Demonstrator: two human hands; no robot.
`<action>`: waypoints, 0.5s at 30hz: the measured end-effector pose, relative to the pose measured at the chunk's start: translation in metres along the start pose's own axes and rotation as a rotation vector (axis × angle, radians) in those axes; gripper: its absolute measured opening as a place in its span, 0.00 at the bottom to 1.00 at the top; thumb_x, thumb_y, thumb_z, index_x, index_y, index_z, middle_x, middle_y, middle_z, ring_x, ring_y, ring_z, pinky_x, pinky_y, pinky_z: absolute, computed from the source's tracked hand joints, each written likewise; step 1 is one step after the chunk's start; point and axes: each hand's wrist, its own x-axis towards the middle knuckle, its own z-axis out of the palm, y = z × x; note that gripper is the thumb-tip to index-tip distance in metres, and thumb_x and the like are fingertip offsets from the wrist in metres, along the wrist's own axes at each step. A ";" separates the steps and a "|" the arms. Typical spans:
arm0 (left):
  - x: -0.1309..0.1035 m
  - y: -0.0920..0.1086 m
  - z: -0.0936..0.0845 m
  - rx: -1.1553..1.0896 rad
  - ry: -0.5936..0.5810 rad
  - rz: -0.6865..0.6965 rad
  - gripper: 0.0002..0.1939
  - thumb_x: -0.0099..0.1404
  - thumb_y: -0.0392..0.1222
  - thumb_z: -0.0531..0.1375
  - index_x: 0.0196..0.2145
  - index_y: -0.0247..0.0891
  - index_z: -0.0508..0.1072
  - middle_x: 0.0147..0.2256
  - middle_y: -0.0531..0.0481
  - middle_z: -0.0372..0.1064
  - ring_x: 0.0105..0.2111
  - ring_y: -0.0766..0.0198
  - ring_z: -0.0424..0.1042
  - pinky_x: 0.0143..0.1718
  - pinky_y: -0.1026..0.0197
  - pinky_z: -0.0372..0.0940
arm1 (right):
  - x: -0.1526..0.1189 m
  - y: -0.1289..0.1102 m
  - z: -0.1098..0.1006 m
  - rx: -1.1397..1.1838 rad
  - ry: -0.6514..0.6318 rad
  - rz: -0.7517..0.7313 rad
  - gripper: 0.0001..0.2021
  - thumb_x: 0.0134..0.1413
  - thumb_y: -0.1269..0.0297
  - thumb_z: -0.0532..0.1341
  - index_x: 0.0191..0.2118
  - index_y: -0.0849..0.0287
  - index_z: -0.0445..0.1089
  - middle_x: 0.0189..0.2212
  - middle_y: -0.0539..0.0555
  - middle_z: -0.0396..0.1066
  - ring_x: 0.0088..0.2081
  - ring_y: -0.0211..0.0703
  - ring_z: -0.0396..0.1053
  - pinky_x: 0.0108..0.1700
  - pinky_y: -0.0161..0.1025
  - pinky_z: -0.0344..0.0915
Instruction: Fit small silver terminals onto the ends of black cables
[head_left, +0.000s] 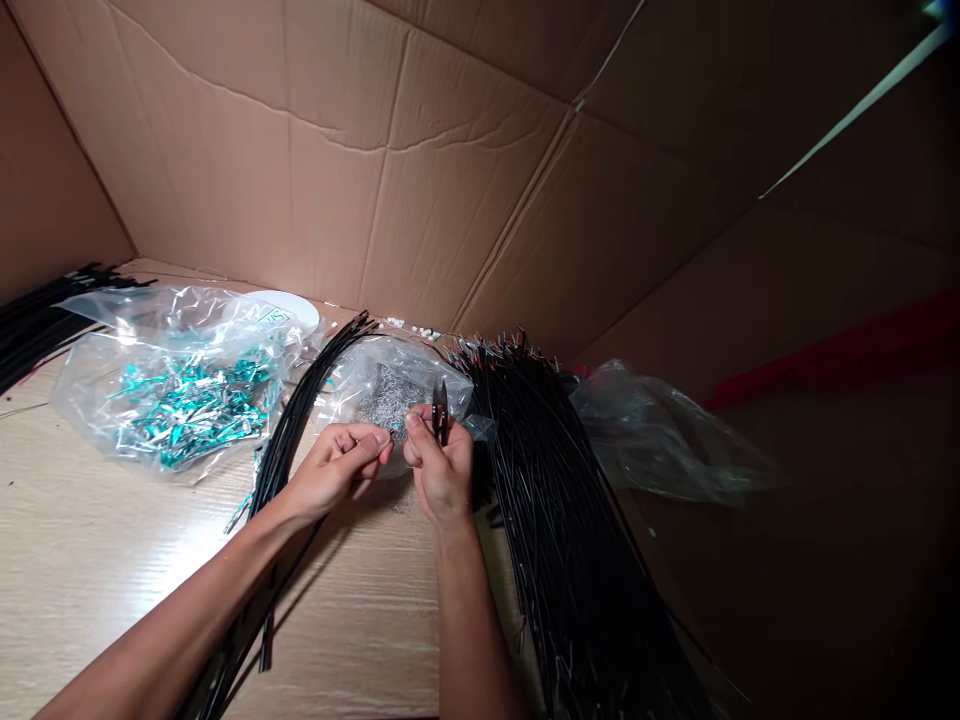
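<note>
Head camera: single view, forward and down.
Looks from close above pale, flat, wood-grain tabletop (360,620), near side.

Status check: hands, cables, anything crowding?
Left hand pinching something tiny, unclear what. Right hand gripping black snips. Thick black cable bundle beside right forearm; clear bag just beyond hands.

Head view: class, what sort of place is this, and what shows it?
Probably a cable-assembly workbench: a thick bundle of black cables, a clear bag of teal and silvery pieces, and dark snips in the right hand.
</note>
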 end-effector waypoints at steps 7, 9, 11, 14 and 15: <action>0.000 -0.006 -0.008 0.151 0.072 0.066 0.26 0.68 0.61 0.63 0.28 0.34 0.69 0.17 0.59 0.53 0.15 0.74 0.49 0.17 0.69 0.43 | -0.004 -0.001 0.003 0.018 -0.065 0.002 0.13 0.56 0.57 0.71 0.37 0.59 0.71 0.21 0.41 0.49 0.21 0.30 0.42 0.23 0.34 0.42; 0.000 -0.005 -0.010 0.161 0.118 0.073 0.26 0.68 0.62 0.63 0.28 0.35 0.69 0.17 0.59 0.53 0.15 0.74 0.49 0.17 0.69 0.43 | -0.005 0.000 0.000 -0.050 -0.110 -0.004 0.12 0.57 0.57 0.70 0.38 0.59 0.72 0.21 0.41 0.51 0.21 0.30 0.44 0.23 0.34 0.43; 0.000 -0.004 -0.010 0.131 0.117 0.067 0.26 0.68 0.62 0.63 0.28 0.35 0.69 0.16 0.60 0.52 0.15 0.74 0.47 0.16 0.69 0.43 | -0.004 0.002 -0.004 -0.087 -0.112 -0.016 0.12 0.58 0.57 0.71 0.38 0.59 0.72 0.21 0.42 0.53 0.21 0.30 0.46 0.23 0.34 0.43; 0.000 -0.003 -0.008 0.148 0.051 0.052 0.26 0.69 0.62 0.62 0.28 0.35 0.69 0.17 0.59 0.52 0.15 0.73 0.47 0.17 0.68 0.42 | -0.002 0.001 -0.004 -0.031 -0.056 -0.004 0.13 0.55 0.57 0.72 0.36 0.59 0.71 0.22 0.42 0.52 0.21 0.29 0.44 0.23 0.33 0.42; -0.001 -0.003 -0.007 0.168 0.036 0.051 0.26 0.69 0.62 0.62 0.28 0.35 0.69 0.17 0.59 0.52 0.16 0.73 0.48 0.17 0.67 0.42 | -0.001 0.000 -0.002 -0.002 -0.038 0.007 0.14 0.54 0.57 0.72 0.36 0.59 0.71 0.22 0.41 0.51 0.21 0.29 0.43 0.23 0.33 0.42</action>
